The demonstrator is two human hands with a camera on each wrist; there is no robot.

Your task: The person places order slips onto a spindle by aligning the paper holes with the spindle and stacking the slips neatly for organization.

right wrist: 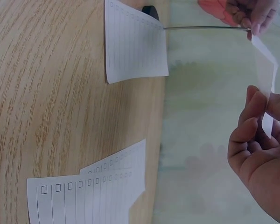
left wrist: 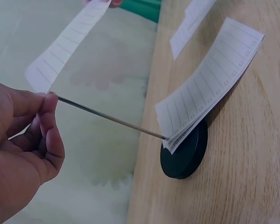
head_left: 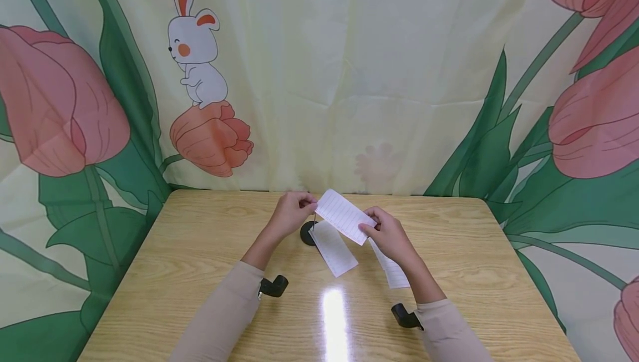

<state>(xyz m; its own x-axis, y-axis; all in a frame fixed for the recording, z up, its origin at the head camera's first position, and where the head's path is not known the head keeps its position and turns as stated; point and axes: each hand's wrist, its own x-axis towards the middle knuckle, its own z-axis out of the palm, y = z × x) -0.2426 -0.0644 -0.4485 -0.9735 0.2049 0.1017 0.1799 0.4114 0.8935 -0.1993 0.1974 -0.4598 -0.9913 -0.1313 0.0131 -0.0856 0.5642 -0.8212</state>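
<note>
— Beige sleeves (head_left: 217, 315) sit nearest, both forearms stretched toward the table's (head_left: 464, 273) far edge. What are the fingers doing?

— Both hands are grasping. The left hand (head_left: 295, 211) pinches one end of the held slip (head_left: 344, 215) at the tip of a thin metal rod (left wrist: 109, 117); the right hand (head_left: 386, 232) grips the other end between thumb and fingers.

— Where does the rod stand?

— On a round black base (head_left: 307, 234) near the table's far edge, slightly left of midway between the far corners. The held slip is in the air above it.

— How far along is it?

— Partway, I'd judge. The threaded slips (head_left: 335, 250), more than one layer, have the rod through a corner, low by the base. Fingers hide whether the tip pierces the held slip.

— And what's left?

— Assuming slips go on rather than off, that one isn't down yet, and at least two loose slips (head_left: 393, 268) overlap on the table, nearer its right edge than the base is.

— Any writing?

— Just printed rules and a row of little square boxes along one edge. I can read no words, brand or label.
</note>
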